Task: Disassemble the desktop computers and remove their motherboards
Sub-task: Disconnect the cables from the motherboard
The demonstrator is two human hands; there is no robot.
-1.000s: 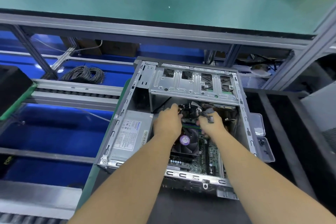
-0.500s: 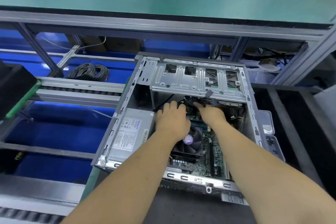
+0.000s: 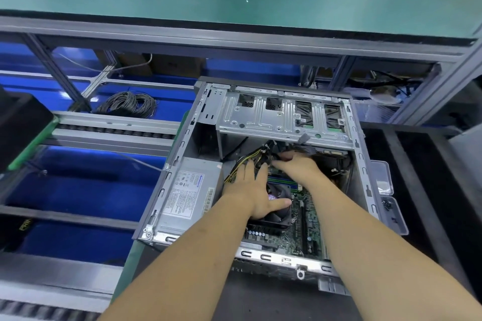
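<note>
The open computer case [image 3: 260,117] lies on the table, motherboard [image 3: 307,227] still screwed in its floor. The left hand [image 3: 254,190] rests flat, fingers released, on the cooling fan [image 3: 280,212]; the right hand [image 3: 300,167] reaches into the cables [image 3: 263,155], grip hidden. Yanking a latched plug could tear its socket.

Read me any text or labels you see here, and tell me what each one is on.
Power supply label: blue brand word, fine print and a barcode, all too small to read.
Purple fan sticker: blurred, partly under the left hand.
Yellow lettering on a black thing at far left: unreadable.
Motherboard markings: too small.
</note>
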